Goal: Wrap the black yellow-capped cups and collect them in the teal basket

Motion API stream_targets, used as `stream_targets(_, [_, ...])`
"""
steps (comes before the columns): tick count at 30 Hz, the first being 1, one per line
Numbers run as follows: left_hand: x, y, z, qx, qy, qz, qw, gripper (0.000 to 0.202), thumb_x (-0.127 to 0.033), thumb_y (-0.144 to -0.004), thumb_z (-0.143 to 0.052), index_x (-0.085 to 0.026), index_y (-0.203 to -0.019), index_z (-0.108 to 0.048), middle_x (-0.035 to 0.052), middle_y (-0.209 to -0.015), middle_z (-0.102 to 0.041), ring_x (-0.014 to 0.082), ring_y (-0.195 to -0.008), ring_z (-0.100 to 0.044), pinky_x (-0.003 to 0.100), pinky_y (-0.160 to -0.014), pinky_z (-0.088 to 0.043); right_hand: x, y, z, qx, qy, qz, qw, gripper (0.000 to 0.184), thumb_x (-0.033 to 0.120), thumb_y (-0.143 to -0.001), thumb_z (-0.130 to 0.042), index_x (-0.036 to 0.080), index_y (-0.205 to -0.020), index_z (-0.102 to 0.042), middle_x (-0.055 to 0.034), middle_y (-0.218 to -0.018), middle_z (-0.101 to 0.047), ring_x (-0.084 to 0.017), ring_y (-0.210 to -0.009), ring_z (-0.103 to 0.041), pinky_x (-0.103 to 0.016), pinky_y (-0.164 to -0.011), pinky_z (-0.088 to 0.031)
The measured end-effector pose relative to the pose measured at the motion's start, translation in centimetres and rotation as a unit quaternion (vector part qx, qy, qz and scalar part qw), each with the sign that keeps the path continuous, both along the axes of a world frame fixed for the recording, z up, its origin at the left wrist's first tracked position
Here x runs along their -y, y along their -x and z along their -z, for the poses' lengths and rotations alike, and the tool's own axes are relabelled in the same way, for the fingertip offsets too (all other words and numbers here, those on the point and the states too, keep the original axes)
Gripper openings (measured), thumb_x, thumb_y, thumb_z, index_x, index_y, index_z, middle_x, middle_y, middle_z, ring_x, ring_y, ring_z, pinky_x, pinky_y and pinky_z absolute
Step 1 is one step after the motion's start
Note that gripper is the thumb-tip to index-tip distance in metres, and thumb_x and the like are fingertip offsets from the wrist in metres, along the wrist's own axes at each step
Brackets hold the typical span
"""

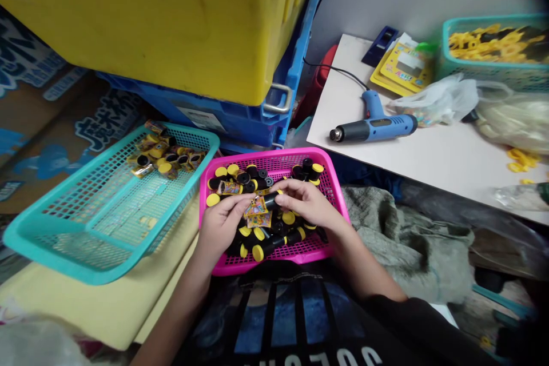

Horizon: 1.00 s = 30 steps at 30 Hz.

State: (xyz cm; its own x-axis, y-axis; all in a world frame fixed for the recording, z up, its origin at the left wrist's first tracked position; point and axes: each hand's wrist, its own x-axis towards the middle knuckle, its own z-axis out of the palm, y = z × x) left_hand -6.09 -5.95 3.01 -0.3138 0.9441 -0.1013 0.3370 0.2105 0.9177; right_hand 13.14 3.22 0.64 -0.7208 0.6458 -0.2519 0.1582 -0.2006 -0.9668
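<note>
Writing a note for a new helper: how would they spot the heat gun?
Find the white table right of the big yellow crate. On it lies a blue heat gun, nozzle pointing left, trailing a black cord, apart from the yellow card packs beyond it.

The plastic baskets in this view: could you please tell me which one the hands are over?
The pink basket under the left hand and right hand, holding yellow-capped black tubes; a teal basket to its left and another on the table sit apart.

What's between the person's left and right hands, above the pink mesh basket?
The head view shows a black cylindrical tube and a colourful printed label between the left hand and the right hand.
</note>
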Motion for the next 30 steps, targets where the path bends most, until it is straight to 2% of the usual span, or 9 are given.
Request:
stream_targets(2, [-0.1, -0.2, -0.1, 0.036, 0.012, 0.011, 0.999, 0.021, -0.034, -0.083, -0.063, -0.022, -0.093, -0.076, 0.0045, -0.097, -0.077, 0.0226, -0.094, -0.071, 0.035, -0.089, -0.056, 0.3, 0.3, 0.3, 0.002, -0.004, 0.011, 1.000, 0.060, 0.056, -0.076, -0.066, 0.009, -0.113, -0.057, -0.0044, -0.088, -0.056, 0.000, -0.071, -0.048, -0.009, -0.066, -0.043])
stream_targets(5, [-0.1, -0.9, -0.3, 0.128, 0.035, 0.012, 0.991, 0.031, -0.031, -0.071, -0.075, -0.021, -0.100, -0.074, 0.0057, -0.098, -0.077, 0.0237, -0.090, -0.072, 0.035, -0.081, -0.060, 1.1, 1.2, 0.7, -0.020, 0.011, 0.066, 0.998, 0.067, 0.057, -0.068, -0.073, 0.010, -0.111, -0.055, -0.0041, -0.089, -0.055, -0.001, -0.073, -0.050, -0.010, -0.065, -0.043])
stream_targets(8, [0.1, -1.7, -0.3, 0.198, 0.039, -0.009, 0.979, 0.037, -0.026, -0.064, -0.080, -0.019, -0.099, -0.072, 0.0063, -0.096, -0.077, 0.0228, -0.085, -0.073, 0.034, -0.077, -0.061, 2.4, 2.1, 1.3, -0.078, 0.061, 0.104, 0.990, 0.066, 0.063, -0.069, -0.070, 0.010, -0.104, -0.052, -0.0038, -0.088, -0.053, -0.001, -0.073, -0.049, -0.011, -0.065, -0.044])
stream_targets(11, [0.2, -2.3, -0.1, 0.237, 0.040, -0.002, 0.971, 0.036, -0.026, -0.064, -0.079, -0.018, -0.098, -0.072, 0.0066, -0.097, -0.076, 0.0221, -0.086, -0.072, 0.034, -0.078, -0.060, 3.4, 2.9, 1.9, -0.155, 0.171, 0.092, 0.969, 0.068, 0.069, -0.075, -0.061, 0.013, -0.111, -0.045, -0.0045, -0.094, -0.052, -0.001, -0.070, -0.047, -0.011, -0.061, -0.043])
stream_targets(14, [0.3, -2.4, 0.3, 0.251, 0.045, -0.001, 0.967, 0.036, -0.025, -0.064, -0.079, -0.017, -0.099, -0.072, 0.0068, -0.103, -0.075, 0.0214, -0.090, -0.071, 0.033, -0.080, -0.060, 3.8, 3.5, 2.5, -0.189, 0.251, 0.064, 0.947, 0.077, 0.071, -0.072, -0.062, 0.016, -0.121, -0.037, -0.0047, -0.098, -0.051, -0.002, -0.071, -0.048, -0.012, -0.061, -0.045])
stream_targets(20, [0.8, -2.5, 0.5, 0.255, 0.040, -0.011, 0.966, 0.036, -0.027, -0.063, -0.081, -0.018, -0.097, -0.071, 0.0049, -0.098, -0.075, 0.0195, -0.089, -0.071, 0.030, -0.081, -0.059, 3.8, 3.6, 2.5, -0.199, 0.265, 0.055, 0.942, 0.079, 0.066, -0.067, -0.071, 0.015, -0.118, -0.041, -0.0049, -0.100, -0.050, -0.003, -0.080, -0.051, -0.011, -0.070, -0.046])
stream_targets(24, [0.7, -2.7, 0.1, 0.224, 0.024, -0.001, 0.974, 0.033, -0.028, -0.064, -0.080, -0.019, -0.095, -0.071, 0.0045, -0.095, -0.075, 0.0189, -0.082, -0.071, 0.030, -0.076, -0.059, 3.0, 3.1, 1.8, -0.178, 0.209, 0.015, 0.961, 0.080, 0.070, -0.069, -0.066, 0.014, -0.120, -0.041, -0.0047, -0.099, -0.050, -0.003, -0.080, -0.051, -0.012, -0.071, -0.045])
stream_targets(27, [-0.3, -1.9, -0.5, 0.140, -0.015, 0.028, 0.990, 0.031, -0.031, -0.067, -0.078, -0.020, -0.095, -0.072, 0.0047, -0.096, -0.075, 0.0200, -0.084, -0.070, 0.031, -0.078, -0.058, 1.2, 2.1, 1.2, -0.129, 0.085, 0.014, 0.988, 0.084, 0.072, -0.068, -0.065, 0.013, -0.122, -0.043, -0.0058, -0.106, -0.051, -0.002, -0.083, -0.049, -0.012, -0.074, -0.044])
stream_targets(30, [-2.1, 0.1, -0.8, -0.007, -0.079, -0.019, 0.997, 0.032, -0.036, -0.073, -0.074, -0.024, -0.103, -0.071, 0.0041, -0.101, -0.074, 0.0214, -0.093, -0.068, 0.034, -0.088, -0.053, -0.5, 1.5, 0.8, -0.019, -0.065, 0.065, 0.996, 0.071, 0.073, -0.080, -0.050, 0.011, -0.114, -0.051, -0.0061, -0.105, -0.052, -0.002, -0.083, -0.047, -0.013, -0.074, -0.040])
